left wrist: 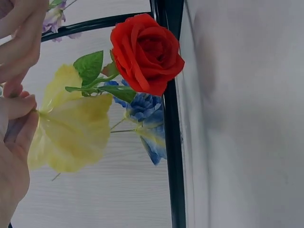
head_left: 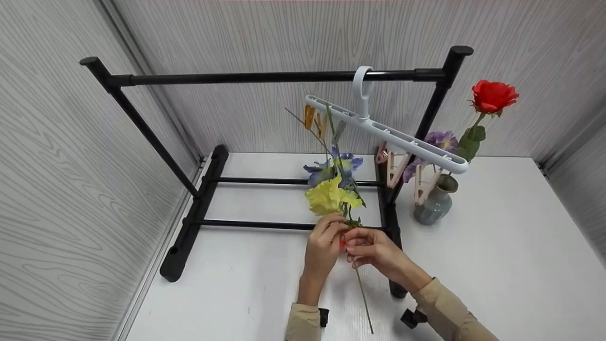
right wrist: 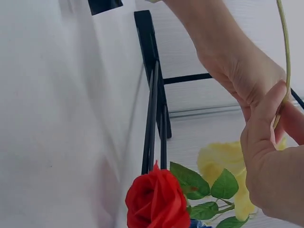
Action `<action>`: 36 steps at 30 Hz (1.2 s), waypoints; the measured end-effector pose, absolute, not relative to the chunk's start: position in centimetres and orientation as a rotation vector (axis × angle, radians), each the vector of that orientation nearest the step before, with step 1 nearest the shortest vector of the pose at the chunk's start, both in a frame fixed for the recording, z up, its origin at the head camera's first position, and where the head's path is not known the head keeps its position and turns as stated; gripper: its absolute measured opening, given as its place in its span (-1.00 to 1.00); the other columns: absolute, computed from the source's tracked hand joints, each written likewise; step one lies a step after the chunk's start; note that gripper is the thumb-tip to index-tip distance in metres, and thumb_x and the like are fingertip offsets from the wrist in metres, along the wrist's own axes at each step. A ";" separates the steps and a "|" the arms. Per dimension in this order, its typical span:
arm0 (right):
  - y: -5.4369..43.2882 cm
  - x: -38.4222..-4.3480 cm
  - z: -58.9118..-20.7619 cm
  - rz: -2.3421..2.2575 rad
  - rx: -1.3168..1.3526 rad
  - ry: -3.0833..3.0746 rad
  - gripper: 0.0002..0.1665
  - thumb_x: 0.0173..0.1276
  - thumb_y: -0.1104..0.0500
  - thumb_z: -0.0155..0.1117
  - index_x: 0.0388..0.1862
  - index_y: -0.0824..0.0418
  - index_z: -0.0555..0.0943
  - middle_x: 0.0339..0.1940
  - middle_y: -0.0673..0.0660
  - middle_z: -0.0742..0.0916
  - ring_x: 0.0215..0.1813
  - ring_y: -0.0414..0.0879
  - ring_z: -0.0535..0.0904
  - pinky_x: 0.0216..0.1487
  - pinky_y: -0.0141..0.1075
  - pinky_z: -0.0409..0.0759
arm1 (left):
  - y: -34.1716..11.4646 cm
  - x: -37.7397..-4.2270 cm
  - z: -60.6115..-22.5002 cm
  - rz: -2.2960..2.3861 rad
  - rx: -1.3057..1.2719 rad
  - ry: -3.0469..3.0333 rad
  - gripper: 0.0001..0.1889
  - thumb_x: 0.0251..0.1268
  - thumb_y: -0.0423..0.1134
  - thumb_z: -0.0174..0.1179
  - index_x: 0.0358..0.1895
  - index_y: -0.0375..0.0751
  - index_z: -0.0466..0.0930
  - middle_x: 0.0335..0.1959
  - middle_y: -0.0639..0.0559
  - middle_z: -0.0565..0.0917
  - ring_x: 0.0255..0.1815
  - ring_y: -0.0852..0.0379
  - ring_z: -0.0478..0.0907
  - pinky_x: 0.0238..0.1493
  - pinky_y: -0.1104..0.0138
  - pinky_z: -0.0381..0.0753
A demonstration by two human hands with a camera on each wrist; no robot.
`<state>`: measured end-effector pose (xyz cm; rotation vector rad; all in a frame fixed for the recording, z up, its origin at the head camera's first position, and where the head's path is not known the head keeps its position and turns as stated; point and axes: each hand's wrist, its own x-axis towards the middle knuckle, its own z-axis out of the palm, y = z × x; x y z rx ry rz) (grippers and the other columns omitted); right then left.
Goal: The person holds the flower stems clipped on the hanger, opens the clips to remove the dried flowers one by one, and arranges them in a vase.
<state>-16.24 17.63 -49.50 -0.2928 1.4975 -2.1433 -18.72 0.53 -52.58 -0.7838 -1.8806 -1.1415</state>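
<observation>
A yellow artificial flower [head_left: 326,196] stands out just beyond my left hand [head_left: 323,244], whose thumb and fingers pinch at its base in the left wrist view. Close against it, my right hand [head_left: 374,248] pinches a thin stem [head_left: 363,296] that runs down toward the front. A red rose [left wrist: 147,54] with green leaves [left wrist: 89,66] appears beside the yellow flower in both wrist views; from the head, the hands mostly hide it. Behind, blue flowers [head_left: 350,163] hang head down below a white clip hanger [head_left: 402,137].
The hanger hooks over the top bar [head_left: 236,78] of a black rack. Orange clips [head_left: 309,117] and pink clips [head_left: 395,173] dangle from it. At right, a grey vase [head_left: 433,210] holds another red rose [head_left: 493,97] and purple flowers [head_left: 442,139].
</observation>
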 end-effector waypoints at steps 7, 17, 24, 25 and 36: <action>19.2 -16.0 -49.1 -2.170 -0.307 1.614 -0.80 0.41 0.45 0.28 -0.11 0.21 0.69 -0.30 0.05 0.76 -0.32 -0.14 0.71 -0.27 -0.25 0.76 | 1.0 -18.6 -52.2 -1.159 -0.722 -1.773 -0.69 0.15 -0.75 0.27 -0.13 -0.36 0.75 -0.01 -0.17 0.72 0.03 -0.11 0.73 0.04 0.30 0.70; 23.9 -15.2 -48.4 -2.147 -0.286 1.924 -0.82 0.42 0.43 0.29 -0.03 0.39 0.67 -0.25 0.06 0.76 -0.24 -0.11 0.74 -0.16 -0.15 0.77 | 0.6 -18.7 -53.0 -1.306 -0.616 -1.881 -0.73 0.27 -0.68 0.24 -0.04 -0.38 0.71 -0.19 -0.13 0.74 -0.20 0.05 0.74 -0.18 0.36 0.73; 27.2 -14.4 -47.8 -2.144 -0.274 2.104 -0.86 0.42 0.45 0.30 -0.08 0.48 0.65 -0.28 0.13 0.75 -0.27 0.03 0.76 -0.19 -0.09 0.78 | 0.9 -18.1 -53.3 -1.330 -0.604 -2.049 -0.77 0.40 -0.52 0.26 0.06 -0.39 0.68 -0.23 -0.11 0.77 -0.28 0.09 0.75 -0.26 0.37 0.72; 27.6 -14.2 -47.6 -2.157 -0.260 2.124 -0.87 0.42 0.45 0.29 -0.09 0.48 0.65 -0.28 0.14 0.75 -0.27 0.02 0.76 -0.19 -0.09 0.78 | 1.0 -18.1 -53.3 -1.327 -0.609 -2.058 -0.77 0.40 -0.52 0.26 0.06 -0.39 0.68 -0.25 -0.09 0.77 -0.29 0.09 0.75 -0.28 0.38 0.71; 30.8 -14.4 -43.8 -2.537 -0.033 2.180 -0.89 0.38 0.60 0.22 -0.15 0.59 0.63 -0.32 0.13 0.73 -0.31 -0.08 0.72 -0.24 -0.22 0.76 | 1.7 -17.7 -52.8 -1.275 -0.669 -2.086 -0.82 0.39 -0.53 0.26 0.00 -0.38 0.68 -0.33 -0.01 0.76 -0.40 0.15 0.66 -0.41 0.36 0.62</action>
